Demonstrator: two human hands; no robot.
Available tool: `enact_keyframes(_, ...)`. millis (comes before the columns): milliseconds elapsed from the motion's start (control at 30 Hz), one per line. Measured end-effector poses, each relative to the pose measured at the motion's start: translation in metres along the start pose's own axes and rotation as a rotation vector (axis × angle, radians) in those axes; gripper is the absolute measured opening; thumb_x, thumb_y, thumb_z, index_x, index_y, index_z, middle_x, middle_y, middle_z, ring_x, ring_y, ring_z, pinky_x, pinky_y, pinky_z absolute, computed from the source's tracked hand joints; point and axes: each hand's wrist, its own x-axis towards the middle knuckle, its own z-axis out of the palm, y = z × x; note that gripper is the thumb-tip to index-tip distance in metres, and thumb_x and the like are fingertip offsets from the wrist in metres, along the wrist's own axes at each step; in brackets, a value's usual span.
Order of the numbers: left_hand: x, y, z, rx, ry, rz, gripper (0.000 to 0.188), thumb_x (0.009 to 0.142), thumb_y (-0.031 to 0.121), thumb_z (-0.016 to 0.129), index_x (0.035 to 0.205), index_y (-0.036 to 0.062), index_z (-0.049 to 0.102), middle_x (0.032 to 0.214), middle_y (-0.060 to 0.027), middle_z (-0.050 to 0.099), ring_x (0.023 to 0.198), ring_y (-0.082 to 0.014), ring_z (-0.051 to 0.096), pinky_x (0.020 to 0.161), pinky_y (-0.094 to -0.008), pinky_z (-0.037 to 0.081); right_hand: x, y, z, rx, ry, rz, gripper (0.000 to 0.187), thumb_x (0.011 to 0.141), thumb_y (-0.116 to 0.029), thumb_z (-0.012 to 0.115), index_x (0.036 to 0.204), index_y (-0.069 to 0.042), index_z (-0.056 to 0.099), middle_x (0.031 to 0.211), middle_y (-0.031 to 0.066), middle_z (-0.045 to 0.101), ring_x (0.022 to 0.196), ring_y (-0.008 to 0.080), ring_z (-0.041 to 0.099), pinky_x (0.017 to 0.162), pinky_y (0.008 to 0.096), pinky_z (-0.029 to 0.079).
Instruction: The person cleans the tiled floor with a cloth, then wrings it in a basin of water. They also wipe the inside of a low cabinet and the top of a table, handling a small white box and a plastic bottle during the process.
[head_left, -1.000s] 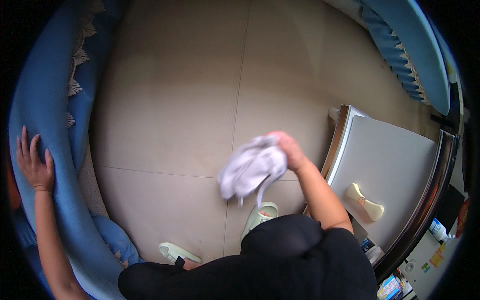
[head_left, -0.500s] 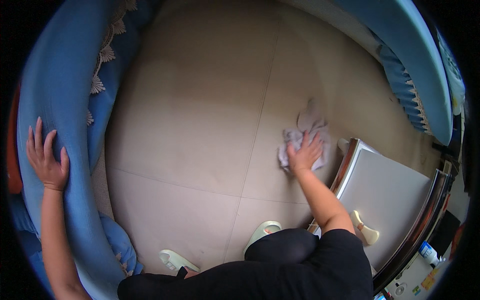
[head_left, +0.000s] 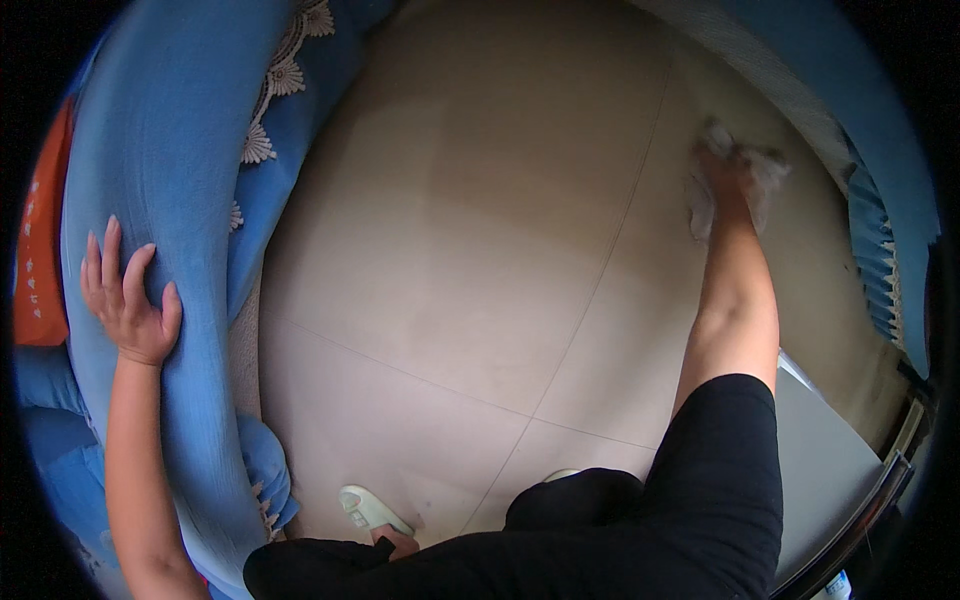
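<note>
My right hand [head_left: 726, 172] is far out over the tiled floor [head_left: 450, 250], pressed onto a pale grey cloth [head_left: 766, 182]. The cloth is bunched under and around the fingers, which motion partly smears. At the left, my left hand [head_left: 128, 305] lies on the blue fabric cover [head_left: 205, 230] of a sofa-like seat, holding nothing, its fingers spread.
Another blue-covered seat edge [head_left: 880, 260] with lace trim curves along the right. A grey-topped low cabinet [head_left: 835, 470] stands at lower right, beside my right arm. Pale green slippers [head_left: 372, 510] are on my feet. An orange-red bag [head_left: 42, 265] sits at far left.
My right hand has slid the cloth forward and to the right across the floor, and the arm is straighter. The view has shifted right; my left hand stays on the blue cover.
</note>
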Motion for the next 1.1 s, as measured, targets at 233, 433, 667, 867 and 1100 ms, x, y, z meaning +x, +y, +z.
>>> enact_keyframes(233, 0.001, 0.003, 0.001, -0.002, 0.024, -0.009, 0.041, 0.076, 0.028, 0.054, 0.116, 0.0195, 0.052, 0.141, -0.0106, 0.037, 0.133, -0.0306, 0.029, 0.108, -0.0446, 0.02, -0.15, -0.121, 0.028, 0.229, -0.099, -0.998, 0.055, 0.058, -0.028, 0.075, 0.108, -0.01, 0.06, 0.11, 0.0118, 0.057, 0.105, 0.0304, 0.053, 0.091, 0.0379, 0.043)
enact_keyframes(433, -0.005, 0.002, -0.007, 0.013, 0.007, -0.034, 0.042, 0.075, 0.024, 0.055, 0.117, 0.0201, 0.052, 0.142, -0.0078, 0.036, 0.134, -0.0303, 0.027, 0.108, -0.0445, 0.019, -0.388, -0.054, 0.061, 0.699, -0.47, -1.481, 0.032, 0.055, -0.02, 0.066, 0.084, -0.008, 0.062, 0.086, 0.0115, 0.059, 0.083, 0.0317, 0.056, 0.071, 0.0423, 0.042)
enact_keyframes(667, -0.006, 0.002, 0.003, 0.046, 0.057, 0.021, 0.042, 0.077, 0.021, 0.054, 0.118, 0.0223, 0.049, 0.145, -0.0044, 0.032, 0.136, -0.027, 0.023, 0.111, -0.0432, 0.017, -0.533, 0.051, 0.053, 0.46, -1.59, -0.724, 0.029, 0.072, -0.025, 0.06, 0.095, -0.007, 0.061, 0.089, 0.0085, 0.062, 0.087, 0.0239, 0.058, 0.08, 0.0342, 0.046)
enact_keyframes(867, -0.013, -0.003, 0.007, 0.063, 0.045, 0.037, 0.042, 0.08, 0.02, 0.053, 0.122, 0.0171, 0.048, 0.145, -0.0063, 0.031, 0.135, -0.0293, 0.024, 0.11, -0.0429, 0.02, -0.408, 0.013, -0.004, 0.707, -1.291, -0.517, 0.039, 0.083, -0.038, 0.054, 0.106, -0.006, 0.058, 0.109, 0.0062, 0.058, 0.103, 0.0188, 0.052, 0.094, 0.032, 0.039)
enact_keyframes(1100, -0.014, -0.004, -0.005, 0.104, 0.038, 0.031, 0.042, 0.081, 0.022, 0.054, 0.122, 0.0188, 0.048, 0.146, -0.0049, 0.03, 0.135, -0.0282, 0.024, 0.11, -0.0424, 0.019, -0.287, 0.021, -0.034, 0.397, 0.011, -0.298, 0.074, 0.078, -0.048, 0.061, 0.135, -0.009, 0.034, 0.143, 0.0232, 0.023, 0.133, 0.0386, 0.02, 0.105, 0.0486, 0.023)
